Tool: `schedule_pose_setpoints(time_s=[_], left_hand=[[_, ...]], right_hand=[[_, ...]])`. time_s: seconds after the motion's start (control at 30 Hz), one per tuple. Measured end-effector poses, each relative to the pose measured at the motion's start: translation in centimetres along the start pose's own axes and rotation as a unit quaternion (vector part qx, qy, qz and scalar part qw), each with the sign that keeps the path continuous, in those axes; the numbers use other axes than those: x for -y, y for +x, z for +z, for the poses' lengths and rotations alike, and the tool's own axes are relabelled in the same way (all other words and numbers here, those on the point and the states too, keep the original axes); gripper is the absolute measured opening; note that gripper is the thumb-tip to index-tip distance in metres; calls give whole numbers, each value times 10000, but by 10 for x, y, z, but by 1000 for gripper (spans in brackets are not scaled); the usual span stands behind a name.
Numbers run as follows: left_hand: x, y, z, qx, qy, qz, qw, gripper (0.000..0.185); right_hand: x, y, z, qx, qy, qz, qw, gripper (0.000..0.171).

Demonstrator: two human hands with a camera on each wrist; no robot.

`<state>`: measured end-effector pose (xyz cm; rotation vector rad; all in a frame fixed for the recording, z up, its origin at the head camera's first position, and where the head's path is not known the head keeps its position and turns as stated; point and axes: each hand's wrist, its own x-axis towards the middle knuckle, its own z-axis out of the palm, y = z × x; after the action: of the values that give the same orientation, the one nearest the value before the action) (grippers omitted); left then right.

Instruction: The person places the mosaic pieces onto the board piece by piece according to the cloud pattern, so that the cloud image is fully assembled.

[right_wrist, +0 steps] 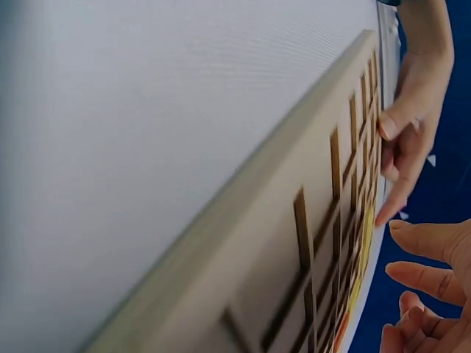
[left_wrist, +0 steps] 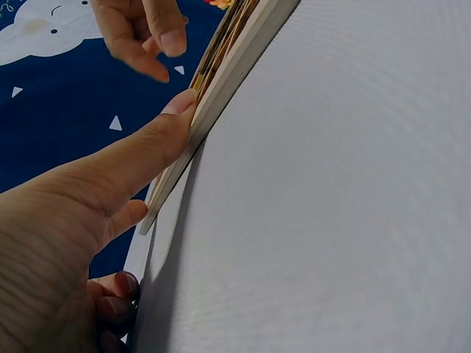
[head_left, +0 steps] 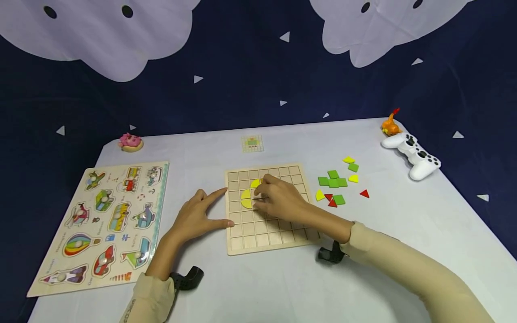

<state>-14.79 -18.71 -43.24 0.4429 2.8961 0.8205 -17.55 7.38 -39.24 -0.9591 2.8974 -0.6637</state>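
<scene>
A square wooden grid board [head_left: 238, 246] lies in the middle of the table. My left hand [head_left: 195, 215] rests at its left edge, index finger and thumb spread along the side. In the left wrist view the thumb [left_wrist: 180, 103] presses the board's rim. Over the upper left cells is my right hand [head_left: 280, 197], fingers bent downward beside yellow rounded pieces [head_left: 246, 198]. Another yellow piece [head_left: 255, 183] lies just above, partly covered by that hand. In the right wrist view, the right hand's fingertips [right_wrist: 401, 272] are apart, with no piece showing between them.
Loose green squares [head_left: 333, 183], yellow quarter rounds [head_left: 353, 178] and red triangles [head_left: 365, 194] lie right of the board. A small pattern card [head_left: 252, 143] is behind it. A picture puzzle [head_left: 161, 197] lies left. Pink [head_left: 130, 141] and orange [head_left: 390, 125] figures and a white game controller [head_left: 412, 154] sit farther back.
</scene>
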Motion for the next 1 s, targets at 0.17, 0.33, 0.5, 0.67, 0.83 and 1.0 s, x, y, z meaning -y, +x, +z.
schedule_pose_setpoints(time_s=[0.17, 0.33, 0.5, 0.67, 0.83, 1.0], left_hand=[[1, 0, 1, 9, 14, -26, 10000, 97], [0, 0, 2, 18, -7, -37, 10000, 97], [0, 0, 1, 13, -1, -60, 10000, 98], [0, 0, 1, -5, 4, -16, 10000, 98], [0, 0, 0, 3, 9, -23, 10000, 98], [1, 0, 1, 29, 9, -63, 10000, 98]], right_hand=[[-13, -10, -11, -37, 99, 268, 9996, 26], [-34, -23, -25, -191, 22, 429, 9989, 23], [-61, -38, -44, -270, -203, 666, 9972, 23], [-87, -57, -58, -86, -422, 903, 9950, 27], [-101, -72, -65, 321, -440, 963, 9939, 30], [-105, -79, -63, 427, -531, 732, 9950, 28]])
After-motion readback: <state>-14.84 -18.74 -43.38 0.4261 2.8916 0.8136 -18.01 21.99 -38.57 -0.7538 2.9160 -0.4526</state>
